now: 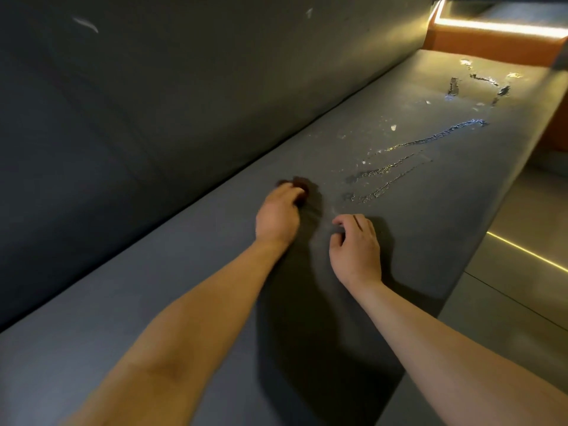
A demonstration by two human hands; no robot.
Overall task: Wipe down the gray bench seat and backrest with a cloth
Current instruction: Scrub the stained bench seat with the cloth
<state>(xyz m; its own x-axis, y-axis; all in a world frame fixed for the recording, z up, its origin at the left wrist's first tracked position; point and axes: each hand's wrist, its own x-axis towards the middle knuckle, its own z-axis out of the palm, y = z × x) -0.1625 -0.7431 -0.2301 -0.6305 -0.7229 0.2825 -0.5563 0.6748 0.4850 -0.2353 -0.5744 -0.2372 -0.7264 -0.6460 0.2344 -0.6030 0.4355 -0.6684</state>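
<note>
Cloth, gripped by left hand, lies just short of streaks running ahead-right along bench; right hand rests relaxed, empty.

We look down and forward from head height through one wide-angle lens, close over the gray bench seat, which runs away toward the upper right. The backrest fills our left side, and the floor edges the right.

The gray counter is smooth, matt upholstery, with glistening wet streaks toward 1 o'clock. The backrest has the same matt skin. The floor looks glossy.
</note>
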